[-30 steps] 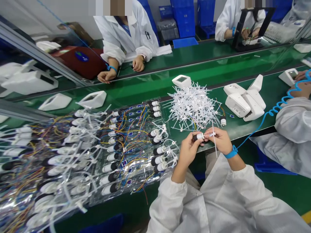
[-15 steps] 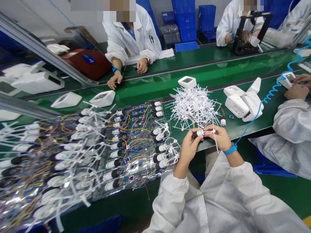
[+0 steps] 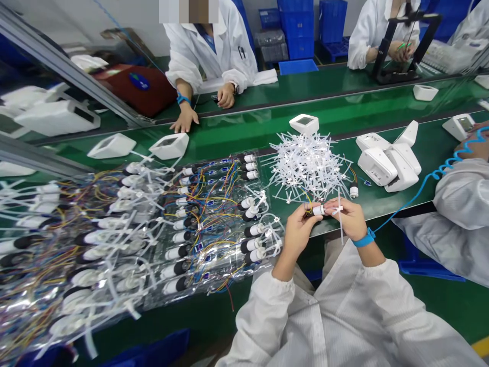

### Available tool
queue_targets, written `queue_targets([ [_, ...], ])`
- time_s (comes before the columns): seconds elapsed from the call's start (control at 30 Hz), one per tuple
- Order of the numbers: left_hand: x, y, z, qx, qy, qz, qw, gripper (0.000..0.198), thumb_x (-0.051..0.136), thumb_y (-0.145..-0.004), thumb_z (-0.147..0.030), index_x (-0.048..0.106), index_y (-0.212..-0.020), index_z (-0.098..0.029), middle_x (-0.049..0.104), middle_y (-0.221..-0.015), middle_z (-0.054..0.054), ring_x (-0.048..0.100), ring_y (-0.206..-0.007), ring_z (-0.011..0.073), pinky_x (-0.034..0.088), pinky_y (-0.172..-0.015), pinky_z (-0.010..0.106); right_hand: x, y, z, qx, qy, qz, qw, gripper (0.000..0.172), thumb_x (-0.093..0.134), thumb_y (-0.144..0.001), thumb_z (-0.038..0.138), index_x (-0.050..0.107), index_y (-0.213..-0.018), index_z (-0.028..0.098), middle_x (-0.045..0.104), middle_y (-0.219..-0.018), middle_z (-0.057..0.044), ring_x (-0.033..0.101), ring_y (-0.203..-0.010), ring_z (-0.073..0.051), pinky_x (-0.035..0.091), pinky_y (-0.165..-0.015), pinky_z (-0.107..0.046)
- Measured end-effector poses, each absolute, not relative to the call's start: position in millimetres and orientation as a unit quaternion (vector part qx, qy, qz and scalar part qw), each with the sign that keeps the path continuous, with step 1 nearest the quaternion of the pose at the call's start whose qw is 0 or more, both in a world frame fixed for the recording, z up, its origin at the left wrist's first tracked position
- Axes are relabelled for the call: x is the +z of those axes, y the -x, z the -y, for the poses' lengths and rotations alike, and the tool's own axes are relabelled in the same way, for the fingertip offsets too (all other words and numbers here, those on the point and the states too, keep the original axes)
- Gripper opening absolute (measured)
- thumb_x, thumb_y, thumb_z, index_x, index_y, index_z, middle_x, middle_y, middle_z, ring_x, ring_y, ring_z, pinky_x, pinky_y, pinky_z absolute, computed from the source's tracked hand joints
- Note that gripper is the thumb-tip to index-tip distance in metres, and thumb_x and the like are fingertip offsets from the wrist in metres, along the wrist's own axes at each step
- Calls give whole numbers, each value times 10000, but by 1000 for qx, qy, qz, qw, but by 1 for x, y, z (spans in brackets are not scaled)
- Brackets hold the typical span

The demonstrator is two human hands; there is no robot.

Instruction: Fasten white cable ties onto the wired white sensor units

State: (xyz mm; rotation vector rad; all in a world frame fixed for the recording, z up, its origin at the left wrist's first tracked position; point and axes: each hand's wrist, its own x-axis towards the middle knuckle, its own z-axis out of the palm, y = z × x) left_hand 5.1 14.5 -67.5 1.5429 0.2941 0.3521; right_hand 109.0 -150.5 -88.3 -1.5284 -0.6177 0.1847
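Between the fingers of my left hand (image 3: 298, 228) is a small white-and-black motor (image 3: 318, 209) with thin wires at its left end. My right hand (image 3: 352, 220) pinches a thin white cross-shaped plastic piece (image 3: 341, 220), its long arms sticking out up and down. The piece is at the motor's right end; my fingertips hide whether they are joined. Just beyond my hands lies a pile of similar white strip pieces (image 3: 307, 165). Another motor (image 3: 354, 190) with wires rests to the right of the pile.
Rows of wired motors (image 3: 183, 224) in clear plastic trays fill the left side. White device housings (image 3: 389, 163) lie at right, and one housing (image 3: 304, 124) sits behind the pile. A coiled blue cord (image 3: 428, 178) runs to my right wristband. Co-workers sit opposite and at right.
The view has shifted slightly. My hands keep the motor and the cross-shaped piece together. A co-worker's hand opposite has spread flat, and a white housing now shows on the belt at far right.
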Motion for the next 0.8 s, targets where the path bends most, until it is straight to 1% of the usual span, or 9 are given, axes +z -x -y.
queue_targets([
  [0.13, -68, -6, -12, 160, -671, -147, 709, 248, 810, -860, -203, 826, -1108, -211, 844, -1122, 67, 785, -1045, 247, 634, -983, 374, -89, -110, 144, 103, 675, 257, 684, 194, 881, -908, 445, 893, -926, 252, 837, -1009, -85, 779, -1010, -285, 643, -987, -458],
  [0.23, -73, -10, -10, 162, -634, -173, 736, 309, 830, -872, -246, 803, -1177, -197, 841, -1108, 72, 787, -918, 221, 653, -926, 373, -90, -110, 138, 164, 645, 205, 718, 304, 904, -874, 519, 880, -999, 243, 827, -1084, -86, 787, -1011, -288, 683, -967, -475],
  [0.3, -77, -13, -9, 182, -603, -194, 752, 355, 850, -881, -296, 787, -1213, -190, 830, -1136, 85, 777, -870, 206, 660, -897, 373, -92, -110, 135, 213, 605, 173, 748, 369, 916, -852, 533, 860, -1072, 242, 825, -1107, -81, 800, -950, -264, 707, -936, -477],
  [0.43, -81, -18, -8, 229, -568, -225, 758, 430, 866, -897, -365, 766, -1279, -194, 804, -1217, 106, 770, -960, 213, 663, -902, 362, -92, -111, 137, 262, 541, 125, 789, 414, 902, -855, 449, 801, -1204, 252, 837, -987, -58, 811, -798, -229, 730, -809, -446],
  [0.5, -82, -18, -8, 239, -573, -228, 750, 446, 863, -906, -364, 762, -1307, -198, 803, -1218, 102, 766, -981, 212, 661, -914, 355, -90, -111, 139, 271, 517, 106, 805, 397, 845, -892, 426, 783, -1238, 241, 841, -943, -64, 814, -773, -238, 717, -734, -409],
  [0.57, -83, -17, -8, 243, -579, -230, 744, 490, 861, -915, -368, 745, -1361, -203, 801, -1227, 99, 768, -994, 214, 659, -932, 357, -87, -109, 140, 266, 499, 98, 819, 399, 800, -923, 429, 769, -1266, 227, 846, -949, -76, 814, -778, -242, 698, -704, -384],
  [0.63, -86, -16, -9, 243, -578, -232, 744, 595, 875, -912, -377, 698, -1456, -212, 790, -1287, 111, 774, -1062, 235, 653, -979, 374, -85, -107, 140, 241, 496, 95, 829, 379, 823, -918, 422, 755, -1239, 234, 843, -937, -65, 804, -772, -228, 678, -697, -357],
  [0.73, -91, -15, -12, 238, -562, -224, 760, 771, 902, -904, -393, 594, -1593, -237, 725, -1464, 146, 757, -1243, 291, 613, -1107, 427, -87, -105, 138, 197, 498, 95, 839, 286, 897, -876, 390, 729, -1067, 261, 832, -899, -30, 777, -743, -192, 640, -678, -307],
  [0.8, -93, -16, -12, 231, -544, -215, 778, 802, 898, -914, -409, 565, -1624, -244, 694, -1522, 159, 752, -1285, 310, 588, -1159, 458, -88, -104, 137, 184, 496, 96, 843, 255, 916, -858, 378, 717, -965, 258, 843, -945, -38, 772, -763, -186, 629, -686, -300],
])
